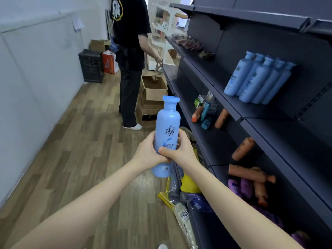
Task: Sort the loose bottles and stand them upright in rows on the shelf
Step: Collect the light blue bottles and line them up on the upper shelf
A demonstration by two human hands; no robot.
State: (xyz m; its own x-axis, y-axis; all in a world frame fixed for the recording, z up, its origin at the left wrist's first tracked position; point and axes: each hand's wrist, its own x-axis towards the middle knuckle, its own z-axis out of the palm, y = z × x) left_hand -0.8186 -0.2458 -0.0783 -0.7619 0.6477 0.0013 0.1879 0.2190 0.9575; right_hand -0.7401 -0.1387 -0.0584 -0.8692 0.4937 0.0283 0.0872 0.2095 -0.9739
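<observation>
A light blue bottle [167, 126] stands upright in the air in front of me, cap up. My left hand [146, 152] grips its lower body from the left and my right hand [179, 150] grips it from the right, thumb across the label. On the dark shelf [231, 105] to the right, several matching blue bottles [258, 78] stand in a row. On the shelf below lie loose brown bottles [242, 149], more brown ones [251, 174] and purple bottles [246, 187].
A person in black [131, 56] stands ahead in the aisle beside open cardboard boxes [154, 88]. A black crate [92, 66] sits by the left wall. Yellow bags and packets [183, 200] lie on the wooden floor at the shelf's foot.
</observation>
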